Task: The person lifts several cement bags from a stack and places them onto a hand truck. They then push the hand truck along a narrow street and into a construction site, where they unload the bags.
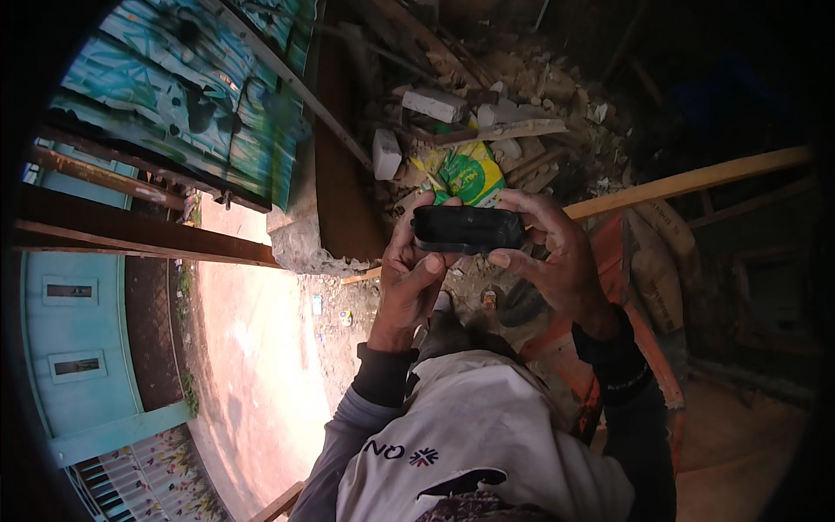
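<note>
A black oblong object (470, 229), glossy and about the size of a phone, lies sideways between my two hands. My left hand (412, 271) grips its left end, thumb at the near edge and fingers at the far edge. Around the right end curl the fingers and thumb of my right hand (552, 248). The object's dark face is too dim to show detail, and its underside is hidden. Just beyond it, a yellow and green plastic sack (470, 172) lies crumpled among rubble.
Broken white blocks (434, 105) and timber offcuts litter the ground ahead. A wooden beam (687, 181) slants across the right, above an orange-red wheelbarrow-like frame (616, 261) and brown paper sacks (657, 270). Left are a concrete edge (300, 239) and sunlit ground (252, 348).
</note>
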A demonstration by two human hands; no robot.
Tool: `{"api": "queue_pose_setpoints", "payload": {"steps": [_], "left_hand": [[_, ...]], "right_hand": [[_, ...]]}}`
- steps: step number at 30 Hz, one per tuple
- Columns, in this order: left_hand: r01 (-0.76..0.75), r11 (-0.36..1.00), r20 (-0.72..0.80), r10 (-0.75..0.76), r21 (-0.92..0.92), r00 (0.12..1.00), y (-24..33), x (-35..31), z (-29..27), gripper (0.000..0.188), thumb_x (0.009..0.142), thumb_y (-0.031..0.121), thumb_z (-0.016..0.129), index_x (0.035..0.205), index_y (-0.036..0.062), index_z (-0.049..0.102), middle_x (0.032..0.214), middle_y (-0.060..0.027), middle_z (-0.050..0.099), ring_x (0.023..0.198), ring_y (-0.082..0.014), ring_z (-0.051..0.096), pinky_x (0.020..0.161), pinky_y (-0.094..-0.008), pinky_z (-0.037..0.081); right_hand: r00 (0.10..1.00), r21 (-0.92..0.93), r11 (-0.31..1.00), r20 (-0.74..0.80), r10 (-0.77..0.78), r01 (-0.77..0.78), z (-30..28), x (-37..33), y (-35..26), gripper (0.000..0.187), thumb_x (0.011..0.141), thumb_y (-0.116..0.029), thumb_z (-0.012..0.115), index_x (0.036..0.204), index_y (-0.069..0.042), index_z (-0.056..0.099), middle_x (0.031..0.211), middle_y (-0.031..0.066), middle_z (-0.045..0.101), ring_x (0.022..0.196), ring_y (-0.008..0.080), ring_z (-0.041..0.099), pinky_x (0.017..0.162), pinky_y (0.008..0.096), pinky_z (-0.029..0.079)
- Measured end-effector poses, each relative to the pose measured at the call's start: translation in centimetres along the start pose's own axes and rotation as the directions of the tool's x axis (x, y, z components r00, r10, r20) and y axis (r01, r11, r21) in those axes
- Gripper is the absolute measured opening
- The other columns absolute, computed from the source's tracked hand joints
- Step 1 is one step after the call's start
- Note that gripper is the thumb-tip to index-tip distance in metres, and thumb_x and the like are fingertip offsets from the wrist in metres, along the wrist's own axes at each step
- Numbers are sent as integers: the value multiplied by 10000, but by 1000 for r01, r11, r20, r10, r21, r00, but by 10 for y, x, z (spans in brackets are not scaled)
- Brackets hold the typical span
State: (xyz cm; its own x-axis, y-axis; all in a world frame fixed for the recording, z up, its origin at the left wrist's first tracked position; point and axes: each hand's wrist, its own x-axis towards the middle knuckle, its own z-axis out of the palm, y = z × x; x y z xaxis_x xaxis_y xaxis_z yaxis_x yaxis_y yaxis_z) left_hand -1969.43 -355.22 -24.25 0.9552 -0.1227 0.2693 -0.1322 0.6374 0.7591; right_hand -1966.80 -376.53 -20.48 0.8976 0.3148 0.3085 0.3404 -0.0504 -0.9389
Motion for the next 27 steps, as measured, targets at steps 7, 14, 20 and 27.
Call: {"api": "queue_pose_setpoints", "payload": {"steps": [7, 14, 20, 27], "left_hand": [[211, 952, -129, -243, -221, 961, 0, 7, 1, 570, 996, 390, 539, 1406, 9, 429, 1246, -218, 619, 1086, -268, 656, 917, -401, 563], [536, 712, 181, -516, -454, 837, -24, -7, -18, 509, 1035, 428, 423, 1301, 6, 526, 1021, -223, 687, 841, -278, 713, 693, -354, 615], [488, 793, -8, -527, -365, 850, -33, -16, -11, 465, 1064, 379, 396, 1288, -4, 536, 999, -211, 695, 831, -283, 713, 755, -354, 610], [207, 896, -54, -202, 393, 978, -26, -15, -12, 464, 1022, 314, 474, 1376, 16, 488, 1150, -131, 655, 1034, -236, 664, 882, -350, 560]], "right_hand": [[982, -41, 999, 190, -17, 25, -3, -8, -3, 832, 750, -282, 884, 1445, -75, 475, 1383, 124, 530, 1291, 252, 518, 1002, 384, 499], [925, -221, 928, 307, -226, 300, 6, -5, 11, 943, 722, -274, 884, 1502, -78, 392, 1511, 162, 416, 1427, 336, 360, 1182, 458, 294], [933, -198, 961, 340, -118, 193, 8, -9, 19, 842, 734, -150, 858, 1457, -47, 440, 1434, 166, 483, 1363, 338, 443, 1116, 425, 393], [957, -283, 933, 244, -153, 222, 7, -7, 23, 699, 729, -166, 871, 1316, -25, 518, 1296, 187, 540, 1244, 341, 543, 1045, 433, 452]]}}
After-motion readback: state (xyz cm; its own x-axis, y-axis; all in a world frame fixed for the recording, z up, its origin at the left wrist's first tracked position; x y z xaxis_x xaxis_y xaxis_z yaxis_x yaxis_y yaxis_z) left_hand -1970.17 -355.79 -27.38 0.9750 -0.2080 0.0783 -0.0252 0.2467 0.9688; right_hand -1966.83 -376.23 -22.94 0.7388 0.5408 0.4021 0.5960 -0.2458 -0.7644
